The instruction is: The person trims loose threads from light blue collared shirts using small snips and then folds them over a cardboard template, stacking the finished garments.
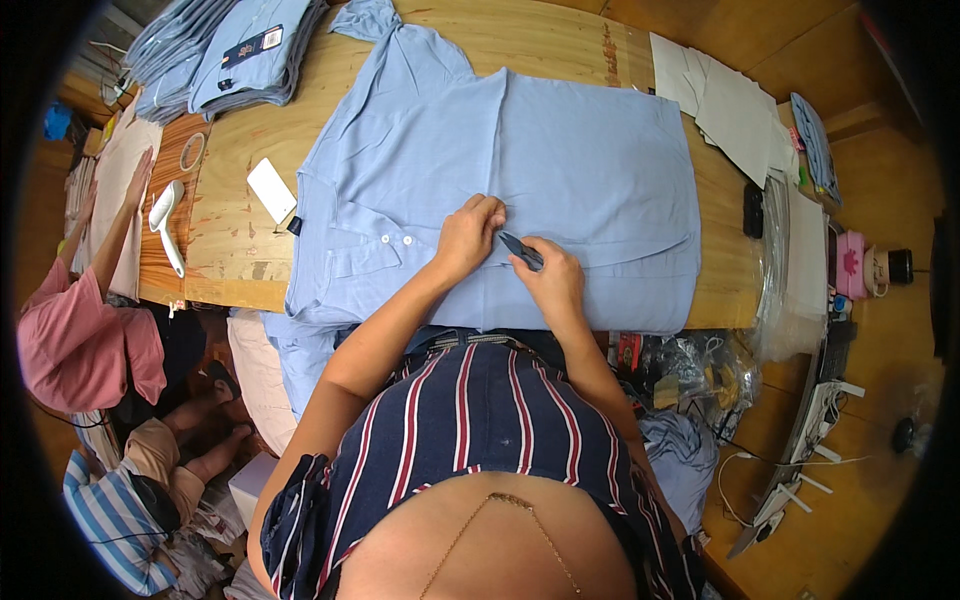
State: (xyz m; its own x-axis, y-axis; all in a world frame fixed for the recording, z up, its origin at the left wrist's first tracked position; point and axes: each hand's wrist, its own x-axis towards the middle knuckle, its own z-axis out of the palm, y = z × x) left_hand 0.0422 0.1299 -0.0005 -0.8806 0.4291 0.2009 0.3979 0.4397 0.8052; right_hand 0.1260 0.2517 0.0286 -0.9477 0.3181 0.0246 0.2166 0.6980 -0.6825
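Observation:
A light blue button shirt (590, 150) lies spread across the wooden table before me, its collar end toward the left and a sleeve stretching to the far left. White buttons (407, 240) show on its front, left of my hands. My left hand (468, 240) rests on the shirt's middle, thumb and fingers pinched together; whatever is between them is too small to make out. In my right hand (556, 280) is a pair of dark thread snips (522, 253), the tips pointing at my left fingertips just above the cloth.
Folded blue shirts (255, 55) are stacked far left. Nearer are a white tag (271, 190), a tape roll (193, 151) and a white-handled lint roller (167, 225). Another person (90, 335) works at the left over pale cloth. White paper sheets (735, 105) and clear plastic bags (772, 270) lie right.

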